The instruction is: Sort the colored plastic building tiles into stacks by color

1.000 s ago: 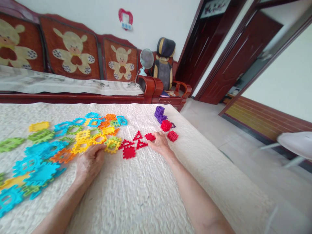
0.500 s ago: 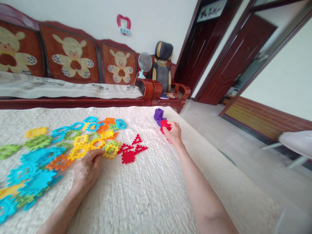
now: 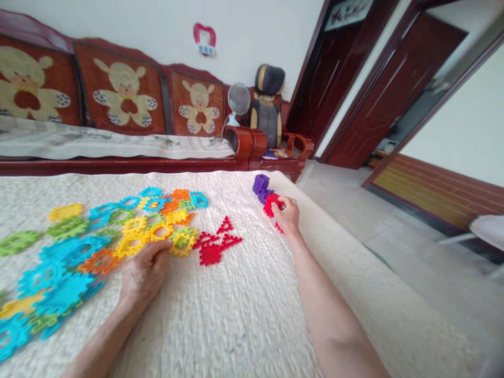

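Note:
My right hand [image 3: 289, 216] is closed on red interlocking tiles [image 3: 271, 203] with toothed edges, stacked at the far right of the table. Just behind them stands a row of purple interlocking tiles [image 3: 261, 186]. A bit of red also shows below my right fingers. My left hand [image 3: 145, 270] rests on the cloth with its fingers curled in; what they hold, if anything, is hidden. Beside its fingertips lie yellow tiles [image 3: 132, 242]. Between the hands are several loose red pieces: a solid square [image 3: 210, 254] and open triangles [image 3: 226, 226].
Blue tiles [image 3: 69, 294], green tiles [image 3: 66, 228] and orange tiles [image 3: 101, 260] spread over the left of the table, on a quilted off-white cloth [image 3: 220, 325]. Beyond the table stand a wooden sofa [image 3: 246, 147] with bear cushions and a small fan [image 3: 238, 100].
The view has turned a little, so everything sits slightly further right. My right hand stays at the red stack, and more red shows below its fingers. My left hand looks still.

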{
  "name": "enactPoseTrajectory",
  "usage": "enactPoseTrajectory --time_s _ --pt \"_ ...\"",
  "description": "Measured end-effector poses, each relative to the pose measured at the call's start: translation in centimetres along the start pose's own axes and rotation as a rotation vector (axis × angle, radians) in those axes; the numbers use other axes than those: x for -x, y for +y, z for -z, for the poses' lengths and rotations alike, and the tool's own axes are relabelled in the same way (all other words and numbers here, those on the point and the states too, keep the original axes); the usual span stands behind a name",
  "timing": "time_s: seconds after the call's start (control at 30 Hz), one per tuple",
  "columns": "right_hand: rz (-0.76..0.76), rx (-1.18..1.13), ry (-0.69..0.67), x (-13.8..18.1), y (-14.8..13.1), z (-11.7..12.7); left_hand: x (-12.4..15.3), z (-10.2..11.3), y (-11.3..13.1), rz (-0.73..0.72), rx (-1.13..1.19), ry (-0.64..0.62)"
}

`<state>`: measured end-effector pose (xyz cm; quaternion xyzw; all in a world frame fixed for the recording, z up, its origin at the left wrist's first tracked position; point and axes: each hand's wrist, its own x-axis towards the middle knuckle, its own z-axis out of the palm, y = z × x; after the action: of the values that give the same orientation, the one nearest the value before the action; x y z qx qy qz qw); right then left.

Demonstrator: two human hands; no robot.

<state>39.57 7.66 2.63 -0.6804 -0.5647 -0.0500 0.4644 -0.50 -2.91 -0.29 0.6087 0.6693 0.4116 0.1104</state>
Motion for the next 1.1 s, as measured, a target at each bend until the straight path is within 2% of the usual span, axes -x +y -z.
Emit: enactPoseTrajectory --time_s 0.17,0.27,0.43,0.5,0.6,0.8,0.93,1.1 --pt "-0.046 0.060 -0.058 -0.2 0.1 0.2 0.0 -0.1 -0.1 -0.010 -0.012 0.004" --pt "-0.045 0.053 -0.032 -0.3 -0.1 0.3 -0.1 0.0 -0.1 -0.023 -0.004 0.006" --pt "0.119 -0.072 0.126 -0.2 -1.8 0.4 0.0 0.2 0.6 -0.026 0.020 0.002" --pt "0.210 -0.130 0.119 0.4 -3.1 0.0 0.0 0.3 0.9 -0.019 0.022 0.000" --pt "0.367 -0.227 -0.038 2.1 -5.6 -1.0 0.1 0.2 1.1 -0.016 0.028 0.002" --pt "0.636 -0.414 -0.515 6.8 -10.5 -1.6 0.1 0.0 1.0 -0.034 0.037 0.004" --pt "0.781 -0.451 -0.684 8.4 -12.6 -0.7 0.1 -0.1 1.0 -0.055 0.067 0.013" --pt "0.888 -0.287 -0.852 9.2 -14.0 -0.1 0.1 -0.3 0.9 -0.072 0.085 0.015"
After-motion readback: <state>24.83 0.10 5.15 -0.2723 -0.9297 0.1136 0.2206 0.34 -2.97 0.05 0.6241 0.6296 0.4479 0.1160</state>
